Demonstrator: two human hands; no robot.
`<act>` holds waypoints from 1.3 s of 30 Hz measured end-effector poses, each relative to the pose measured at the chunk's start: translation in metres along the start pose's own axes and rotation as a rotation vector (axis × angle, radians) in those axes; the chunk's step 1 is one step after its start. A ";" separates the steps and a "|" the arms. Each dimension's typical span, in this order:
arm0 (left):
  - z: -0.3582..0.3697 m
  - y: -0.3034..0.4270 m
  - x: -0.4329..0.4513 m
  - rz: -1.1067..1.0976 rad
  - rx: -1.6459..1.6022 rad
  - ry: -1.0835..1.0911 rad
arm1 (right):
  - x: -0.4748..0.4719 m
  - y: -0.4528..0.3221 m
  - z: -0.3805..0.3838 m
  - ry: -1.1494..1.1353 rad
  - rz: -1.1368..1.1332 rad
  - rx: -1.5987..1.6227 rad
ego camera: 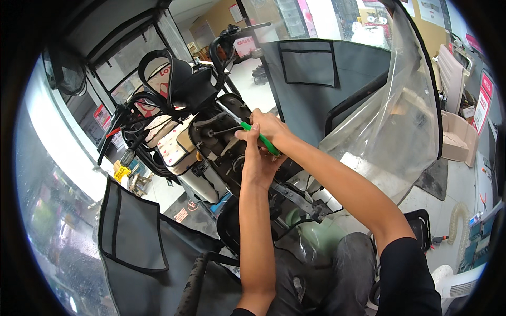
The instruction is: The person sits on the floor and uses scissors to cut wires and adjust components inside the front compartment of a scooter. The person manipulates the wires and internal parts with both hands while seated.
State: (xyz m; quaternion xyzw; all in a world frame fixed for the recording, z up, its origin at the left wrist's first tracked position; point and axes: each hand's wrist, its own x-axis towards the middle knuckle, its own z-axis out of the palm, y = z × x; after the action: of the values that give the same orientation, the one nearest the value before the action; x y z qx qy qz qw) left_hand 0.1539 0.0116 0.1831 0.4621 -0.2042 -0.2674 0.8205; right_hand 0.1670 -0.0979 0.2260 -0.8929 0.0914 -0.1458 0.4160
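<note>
A green-handled hand tool (pixel 265 142) with a slim metal shaft, which looks like a screwdriver, points up and left toward the steering column. My left hand (pixel 259 164) holds its handle, the thumb lying across the green part. Close against it, my right hand (pixel 270 124) has curled fingers beside the handle; what they grip is hidden. Both hands are in front of the opened front body (pixel 221 138) of an electric three-wheeler, where dark inner parts and cables show. The shaft's tip ends near the black cover (pixel 195 89) below the handlebar.
Grey fabric side panels (pixel 134 237) with pockets flank me, joined to a clear plastic curtain (pixel 367 130) on the right. The handlebar grip (pixel 128 157) and brake levers stick out ahead. A metal bracket (pixel 302 201) with cables lies below my hands. A beige plastic part (pixel 458 138) stands farther right.
</note>
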 end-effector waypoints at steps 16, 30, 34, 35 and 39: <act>0.007 0.007 0.000 0.043 -0.005 -0.005 | 0.002 -0.012 -0.010 -0.124 0.051 0.037; 0.006 0.005 -0.004 0.016 0.015 0.054 | 0.003 -0.001 -0.005 -0.179 0.058 0.082; 0.004 0.003 -0.003 0.009 -0.001 0.065 | -0.003 -0.007 -0.006 -0.147 0.057 0.028; 0.004 0.003 -0.002 0.012 -0.006 0.067 | -0.003 -0.008 -0.006 -0.137 0.038 0.019; 0.006 0.004 -0.001 0.026 -0.024 0.083 | 0.003 -0.008 -0.005 -0.107 -0.067 -0.060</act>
State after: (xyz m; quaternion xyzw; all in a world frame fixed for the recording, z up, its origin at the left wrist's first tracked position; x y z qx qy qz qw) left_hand 0.1508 0.0099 0.1899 0.4600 -0.1727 -0.2398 0.8373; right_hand 0.1688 -0.0976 0.2362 -0.9140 0.0436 -0.1091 0.3883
